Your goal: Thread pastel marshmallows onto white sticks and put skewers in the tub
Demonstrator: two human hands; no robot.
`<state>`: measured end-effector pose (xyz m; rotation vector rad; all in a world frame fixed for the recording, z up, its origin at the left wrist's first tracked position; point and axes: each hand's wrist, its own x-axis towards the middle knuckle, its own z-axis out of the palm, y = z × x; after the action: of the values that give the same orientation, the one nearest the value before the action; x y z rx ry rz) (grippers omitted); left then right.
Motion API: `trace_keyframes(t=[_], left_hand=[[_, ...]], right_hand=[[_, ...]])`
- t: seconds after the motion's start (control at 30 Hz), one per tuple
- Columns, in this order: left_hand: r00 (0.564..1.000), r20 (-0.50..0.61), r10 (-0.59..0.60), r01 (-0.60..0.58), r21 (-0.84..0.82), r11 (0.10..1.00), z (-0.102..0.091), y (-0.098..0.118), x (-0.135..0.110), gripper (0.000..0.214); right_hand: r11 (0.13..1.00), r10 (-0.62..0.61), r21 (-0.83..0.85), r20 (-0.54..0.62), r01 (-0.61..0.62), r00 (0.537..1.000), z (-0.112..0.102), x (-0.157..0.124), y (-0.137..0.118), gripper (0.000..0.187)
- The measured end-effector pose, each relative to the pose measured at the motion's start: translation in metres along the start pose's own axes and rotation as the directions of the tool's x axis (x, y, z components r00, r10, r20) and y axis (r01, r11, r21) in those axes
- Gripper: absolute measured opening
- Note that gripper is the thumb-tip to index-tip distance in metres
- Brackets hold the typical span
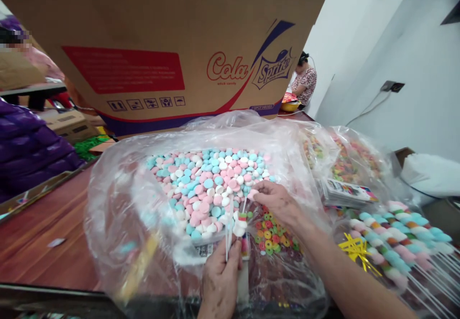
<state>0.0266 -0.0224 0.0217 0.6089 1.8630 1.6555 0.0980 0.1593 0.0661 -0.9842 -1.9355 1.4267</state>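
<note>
My left hand is closed round white lollipop sticks. White candies and a coloured gummy piece are threaded on one stick above its fingers. My right hand pinches a pink marshmallow close to the top of that stick; I cannot tell if they touch. Behind both hands, a clear plastic bag lies spread open with pink, blue and white marshmallows in it. Ring-shaped gummies in red, green, yellow and orange lie below my right hand.
A big Cola/Sprite carton stands behind the bag. To the right are finished candy skewers, yellow twist ties, a stack of printed cards and bagged gummies. Another person sits in the background.
</note>
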Motion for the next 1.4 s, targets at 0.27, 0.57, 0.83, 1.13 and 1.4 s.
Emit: trace_keyframes(t=[0.27,0.57,0.83,1.13,1.4], left_hand=[[0.979,0.202,0.035,-0.071,0.173,0.982,-0.007,0.007,0.002,0.032],[0.977,0.213,0.028,-0.078,0.226,0.971,-0.006,0.005,0.004,0.033],[0.976,0.214,0.027,-0.073,0.211,0.975,-0.007,0.004,0.004,0.034],[0.989,0.137,0.059,-0.079,0.140,0.987,-0.005,-0.002,0.004,0.044],[0.990,0.132,0.045,-0.067,0.170,0.983,-0.005,0.001,0.002,0.040]], right_hand=[[0.783,0.141,0.583,0.174,-0.217,0.975,-0.011,-0.007,-0.018,0.023],[0.780,0.137,0.592,0.153,-0.202,0.979,-0.006,-0.009,-0.019,0.025],[0.934,-0.037,0.358,0.109,-0.005,0.993,-0.007,-0.012,-0.011,0.022],[0.955,-0.269,-0.110,0.065,0.275,0.961,-0.001,-0.025,-0.005,0.027],[0.815,-0.498,-0.260,0.142,0.517,0.856,-0.005,-0.025,-0.006,0.029]])
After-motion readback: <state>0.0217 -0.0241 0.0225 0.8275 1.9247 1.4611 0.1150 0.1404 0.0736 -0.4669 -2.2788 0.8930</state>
